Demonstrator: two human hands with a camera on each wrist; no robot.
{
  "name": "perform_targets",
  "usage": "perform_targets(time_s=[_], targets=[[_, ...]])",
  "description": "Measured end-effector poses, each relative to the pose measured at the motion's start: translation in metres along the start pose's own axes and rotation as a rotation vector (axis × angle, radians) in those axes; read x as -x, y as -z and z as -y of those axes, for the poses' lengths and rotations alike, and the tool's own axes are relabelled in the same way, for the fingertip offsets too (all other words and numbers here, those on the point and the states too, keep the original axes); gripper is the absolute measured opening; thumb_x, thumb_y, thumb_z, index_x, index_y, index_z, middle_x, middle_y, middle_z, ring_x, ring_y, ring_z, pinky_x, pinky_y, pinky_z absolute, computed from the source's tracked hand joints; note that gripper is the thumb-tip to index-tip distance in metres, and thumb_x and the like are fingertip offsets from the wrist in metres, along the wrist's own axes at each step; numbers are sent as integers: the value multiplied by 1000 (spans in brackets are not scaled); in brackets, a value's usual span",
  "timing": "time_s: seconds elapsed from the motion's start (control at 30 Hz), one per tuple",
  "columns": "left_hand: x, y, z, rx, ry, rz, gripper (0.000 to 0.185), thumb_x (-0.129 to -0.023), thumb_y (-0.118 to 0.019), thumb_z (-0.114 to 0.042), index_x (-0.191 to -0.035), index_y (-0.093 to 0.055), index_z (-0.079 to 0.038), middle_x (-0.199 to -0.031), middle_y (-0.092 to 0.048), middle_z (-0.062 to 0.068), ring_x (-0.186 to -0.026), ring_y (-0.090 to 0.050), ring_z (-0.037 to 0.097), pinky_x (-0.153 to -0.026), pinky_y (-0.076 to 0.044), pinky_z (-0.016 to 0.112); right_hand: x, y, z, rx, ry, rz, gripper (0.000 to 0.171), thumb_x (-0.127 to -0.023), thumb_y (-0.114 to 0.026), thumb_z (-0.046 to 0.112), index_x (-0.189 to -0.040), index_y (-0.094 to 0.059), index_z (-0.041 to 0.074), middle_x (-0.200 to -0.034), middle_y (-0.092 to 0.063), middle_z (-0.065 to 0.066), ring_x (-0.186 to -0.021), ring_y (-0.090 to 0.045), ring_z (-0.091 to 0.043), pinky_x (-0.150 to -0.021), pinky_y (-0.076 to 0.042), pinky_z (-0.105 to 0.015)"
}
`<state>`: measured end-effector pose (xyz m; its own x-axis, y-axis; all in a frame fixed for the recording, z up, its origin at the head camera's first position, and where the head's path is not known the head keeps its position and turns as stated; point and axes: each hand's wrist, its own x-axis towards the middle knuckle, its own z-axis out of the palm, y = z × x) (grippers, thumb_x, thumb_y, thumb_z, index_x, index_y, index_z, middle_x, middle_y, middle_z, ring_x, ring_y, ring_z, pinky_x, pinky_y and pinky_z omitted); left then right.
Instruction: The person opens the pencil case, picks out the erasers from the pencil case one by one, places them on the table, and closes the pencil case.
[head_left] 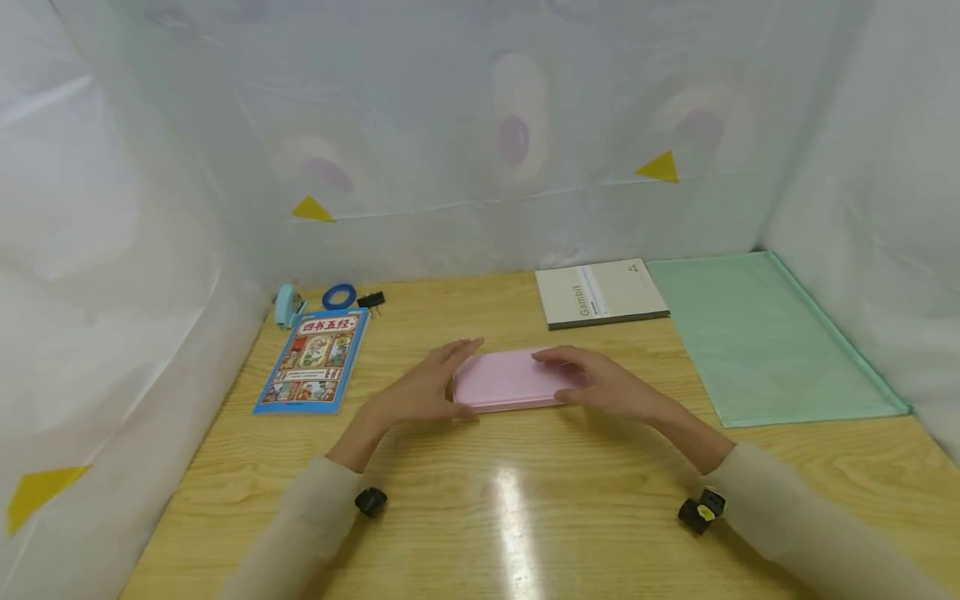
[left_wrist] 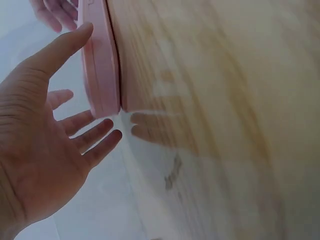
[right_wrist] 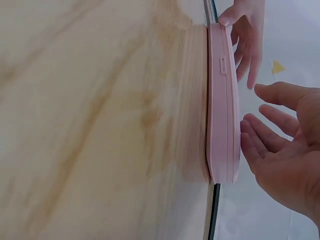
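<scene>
On the wooden table (head_left: 465, 467), my left hand (head_left: 423, 390) and right hand (head_left: 600, 385) rest with fingers spread at either end of the pink case (head_left: 506, 382), lying flat; beyond it, a grey notebook (head_left: 600, 292).

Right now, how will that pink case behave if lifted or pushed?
The pink case looks like stiff, moulded plastic, so it probably won't flop. Lying flat on the glossy table, it would likely slide rather than tip or roll. A seam and latch suggest it might open.
</scene>
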<state>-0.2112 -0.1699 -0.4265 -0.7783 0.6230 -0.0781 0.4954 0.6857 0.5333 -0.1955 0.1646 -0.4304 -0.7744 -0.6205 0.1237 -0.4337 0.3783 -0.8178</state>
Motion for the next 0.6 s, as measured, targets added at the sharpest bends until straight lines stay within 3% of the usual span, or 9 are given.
perform_targets(time_s=[0.3, 0.6], targets=[[-13, -4, -9, -164, 40, 54, 101, -86, -83, -41, -165, -25, -12, -160, -40, 14, -146, -40, 35, -119, -33, 51, -16, -13, 4, 212, 73, 31, 47, -86, -77, -3, -132, -69, 6, -141, -61, -13, -133, -51, -37, -111, -38, -56], [-18, -5, -7, -163, 41, 49, 98, -84, -84, -43, -162, -32, -15, -160, -42, 11, -145, -41, 33, -118, -35, 51, -24, -21, 7, 260, 98, -11, 50, -77, -82, -6, -124, -73, 9, -137, -61, -14, -126, -50, -37, -105, -37, -52]])
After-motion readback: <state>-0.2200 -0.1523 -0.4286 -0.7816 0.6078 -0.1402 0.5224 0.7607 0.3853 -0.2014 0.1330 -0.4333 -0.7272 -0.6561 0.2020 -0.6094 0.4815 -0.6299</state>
